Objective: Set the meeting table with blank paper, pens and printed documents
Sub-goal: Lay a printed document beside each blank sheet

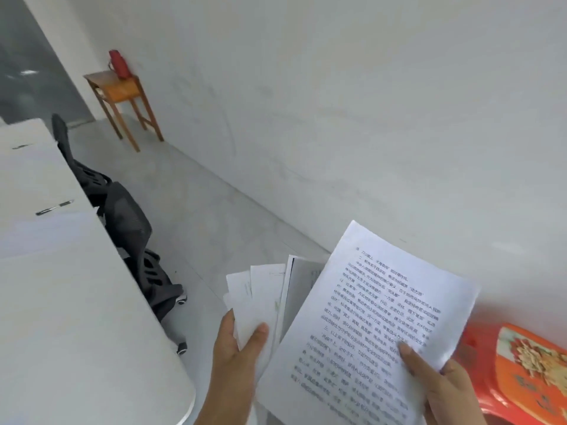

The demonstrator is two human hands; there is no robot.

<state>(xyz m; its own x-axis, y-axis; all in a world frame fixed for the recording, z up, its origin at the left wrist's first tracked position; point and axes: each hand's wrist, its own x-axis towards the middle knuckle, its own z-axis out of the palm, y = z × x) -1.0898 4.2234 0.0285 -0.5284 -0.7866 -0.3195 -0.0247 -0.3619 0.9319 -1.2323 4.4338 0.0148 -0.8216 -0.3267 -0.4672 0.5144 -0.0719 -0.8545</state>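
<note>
Dealing out paperwork seems the step in hand: the right hand (441, 381) pinches one printed sheet (368, 317) under its thumb, the left hand (236, 348) grips a fanned sheaf (257, 296) just beside it, and next a copy must reach the surface (61, 302) left of both hands.

Black mesh chair (127, 216); red flask (119, 64) on wooden stand (121, 91); orange object (534, 378) lower right.

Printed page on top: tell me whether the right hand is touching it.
Touching. The head view shows the right hand gripping the printed page, its thumb lying on the text near the lower edge.
</note>
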